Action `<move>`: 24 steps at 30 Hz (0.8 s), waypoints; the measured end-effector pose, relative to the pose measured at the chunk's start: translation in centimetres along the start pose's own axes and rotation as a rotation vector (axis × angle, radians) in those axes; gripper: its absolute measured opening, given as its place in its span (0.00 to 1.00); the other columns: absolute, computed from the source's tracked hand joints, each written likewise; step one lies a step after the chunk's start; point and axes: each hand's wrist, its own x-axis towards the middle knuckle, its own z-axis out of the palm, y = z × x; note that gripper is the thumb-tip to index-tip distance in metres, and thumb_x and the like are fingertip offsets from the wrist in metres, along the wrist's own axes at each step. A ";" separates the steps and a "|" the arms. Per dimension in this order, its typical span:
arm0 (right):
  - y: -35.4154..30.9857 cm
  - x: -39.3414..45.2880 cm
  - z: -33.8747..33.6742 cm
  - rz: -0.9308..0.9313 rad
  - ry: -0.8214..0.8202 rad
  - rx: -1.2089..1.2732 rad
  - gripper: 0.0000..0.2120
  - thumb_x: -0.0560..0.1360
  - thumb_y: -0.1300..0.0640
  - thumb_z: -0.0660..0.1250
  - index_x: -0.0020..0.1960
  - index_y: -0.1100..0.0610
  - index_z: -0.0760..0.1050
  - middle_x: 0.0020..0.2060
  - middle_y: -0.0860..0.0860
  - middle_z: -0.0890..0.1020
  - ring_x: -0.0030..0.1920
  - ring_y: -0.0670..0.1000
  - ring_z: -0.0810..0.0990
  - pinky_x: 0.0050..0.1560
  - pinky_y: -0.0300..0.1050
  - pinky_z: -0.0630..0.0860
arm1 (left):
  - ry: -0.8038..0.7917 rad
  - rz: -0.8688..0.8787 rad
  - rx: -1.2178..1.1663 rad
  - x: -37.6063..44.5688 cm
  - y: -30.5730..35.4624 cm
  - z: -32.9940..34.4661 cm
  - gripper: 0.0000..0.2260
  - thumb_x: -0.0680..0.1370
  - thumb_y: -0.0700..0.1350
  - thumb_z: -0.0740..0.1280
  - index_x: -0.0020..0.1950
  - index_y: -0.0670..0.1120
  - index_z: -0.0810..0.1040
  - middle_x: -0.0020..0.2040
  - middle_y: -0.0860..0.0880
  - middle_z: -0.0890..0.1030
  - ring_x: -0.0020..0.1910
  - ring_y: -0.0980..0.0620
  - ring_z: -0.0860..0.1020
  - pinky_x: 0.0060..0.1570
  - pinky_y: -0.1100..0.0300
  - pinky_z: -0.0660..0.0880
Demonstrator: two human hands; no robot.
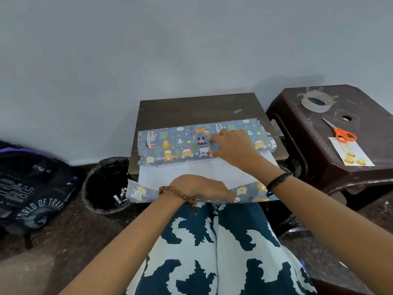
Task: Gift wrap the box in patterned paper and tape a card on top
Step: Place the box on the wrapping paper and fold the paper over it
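Right hand [231,145] presses wrapping paper [170,145] over box, long axis left-right.

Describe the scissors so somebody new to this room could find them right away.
Look at the dark brown plastic stool right of the small table. The scissors lie on top, between the tape roll and the card, handles overlapping the card. Their orange handles are unique there.

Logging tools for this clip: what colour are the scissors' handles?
Orange, seen in the head view: the scissors lie on the brown stool.
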 end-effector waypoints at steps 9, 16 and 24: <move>0.3 -0.5 1.6 -0.021 0.088 0.038 0.20 0.79 0.44 0.56 0.66 0.53 0.68 0.58 0.53 0.76 0.57 0.55 0.73 0.53 0.47 0.68 | 0.886 0.020 0.111 -1.5 -2.8 -6.0 0.17 0.79 0.49 0.61 0.66 0.44 0.73 0.62 0.46 0.74 0.60 0.48 0.73 0.54 0.60 0.69; 0.9 0.1 1.8 0.021 0.099 0.076 0.21 0.79 0.44 0.56 0.67 0.52 0.67 0.60 0.52 0.75 0.60 0.54 0.72 0.53 0.47 0.71 | 0.810 0.042 0.443 3.0 -5.1 -0.1 0.19 0.81 0.41 0.55 0.72 0.48 0.65 0.75 0.50 0.60 0.67 0.46 0.69 0.58 0.52 0.72; 0.3 0.3 1.3 -0.019 0.066 -0.113 0.18 0.81 0.50 0.55 0.67 0.57 0.63 0.57 0.56 0.75 0.58 0.55 0.73 0.41 0.44 0.72 | 0.723 -0.120 0.426 5.0 -5.7 0.9 0.26 0.79 0.38 0.58 0.76 0.42 0.54 0.73 0.41 0.62 0.65 0.41 0.70 0.63 0.52 0.66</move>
